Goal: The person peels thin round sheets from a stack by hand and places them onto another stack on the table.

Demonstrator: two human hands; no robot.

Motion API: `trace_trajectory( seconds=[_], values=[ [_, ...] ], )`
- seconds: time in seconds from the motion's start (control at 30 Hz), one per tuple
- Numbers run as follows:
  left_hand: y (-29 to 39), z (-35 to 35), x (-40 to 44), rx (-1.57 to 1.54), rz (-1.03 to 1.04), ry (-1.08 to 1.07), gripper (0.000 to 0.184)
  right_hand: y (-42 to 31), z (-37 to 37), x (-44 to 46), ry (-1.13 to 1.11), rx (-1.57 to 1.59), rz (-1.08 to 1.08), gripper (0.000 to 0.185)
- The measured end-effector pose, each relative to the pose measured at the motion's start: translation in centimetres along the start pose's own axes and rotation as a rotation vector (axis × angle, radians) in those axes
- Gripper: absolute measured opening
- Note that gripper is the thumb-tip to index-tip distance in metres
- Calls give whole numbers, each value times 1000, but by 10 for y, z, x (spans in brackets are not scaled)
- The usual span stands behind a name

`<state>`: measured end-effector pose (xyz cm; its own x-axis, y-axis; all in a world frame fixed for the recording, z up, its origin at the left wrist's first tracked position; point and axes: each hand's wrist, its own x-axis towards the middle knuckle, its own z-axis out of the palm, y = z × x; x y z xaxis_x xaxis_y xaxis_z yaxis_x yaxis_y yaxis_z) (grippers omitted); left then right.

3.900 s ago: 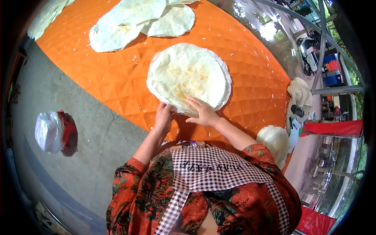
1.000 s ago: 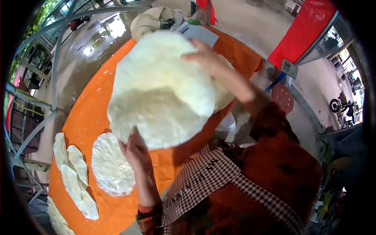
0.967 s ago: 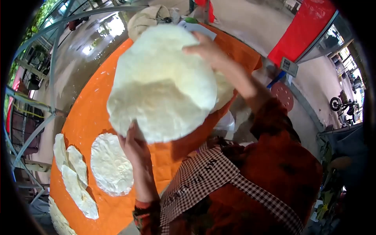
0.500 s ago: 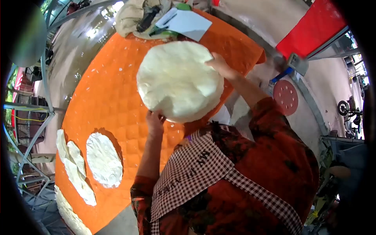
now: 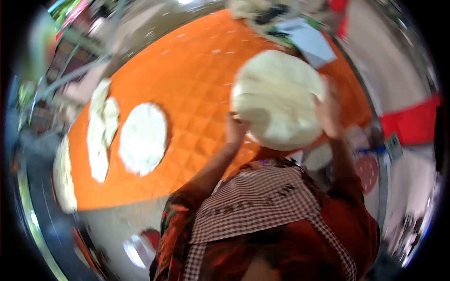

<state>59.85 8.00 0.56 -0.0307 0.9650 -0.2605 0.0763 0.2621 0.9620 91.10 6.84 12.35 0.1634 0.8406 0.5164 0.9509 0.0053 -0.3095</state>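
Note:
A large, pale round dough-like sheet (image 5: 281, 100) is held up over an orange quilted cloth (image 5: 197, 70). Its surface looks soft and puffy, but its exact material is unclear. My left hand (image 5: 236, 129) is closed on its lower left edge, with the fingers partly hidden. At the right edge, my right hand (image 5: 328, 110) grips it with the thumb on the near face; motion blurs that hand. To the left, a flat oval white sheet (image 5: 143, 139) lies on the cloth. Beside it is a long, folded white piece (image 5: 97, 133).
Another pale piece (image 5: 64, 175) hangs at the cloth's left edge. White paper (image 5: 309, 42) lies at the far right beside a bunched beige bag (image 5: 248, 8). A red disc with holes (image 5: 366, 173) is on the ground at right. Metal bars (image 5: 77, 70) stand at left.
The view has swung, so the cloth and pieces appear turned and shifted. Both hands still hold the round sheet, now showing a smoother face; my right hand has moved lower along its edge.

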Motion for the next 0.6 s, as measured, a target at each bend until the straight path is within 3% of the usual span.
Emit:
trace_trajectory(
  seconds=[0.03, 0.1, 0.2, 0.33, 0.47, 0.6],
  values=[
    [-13, -5, 1, 90, 105, 73, 50, -26, -11, 6, -47, 167, 21, 66],
    [3, -30, -13, 134, 47, 36, 45, -64, -24, 14, -145, 287, -140, 59],
    [0, -84, -40, -180, -75, 64, 38, -119, -9, 7, -340, 543, -129, 50],
    [-52, -196, -80, -448, -176, 367, 21, -233, 69, -29, -624, 790, -211, 36],
    [-94, -318, -121, -570, -54, 746, 12, -404, 153, -87, -704, 944, -669, 32],
    [-85, -417, -139, -763, 70, 921, 20, -542, 223, -137, -660, 801, -962, 51]
  ],
)
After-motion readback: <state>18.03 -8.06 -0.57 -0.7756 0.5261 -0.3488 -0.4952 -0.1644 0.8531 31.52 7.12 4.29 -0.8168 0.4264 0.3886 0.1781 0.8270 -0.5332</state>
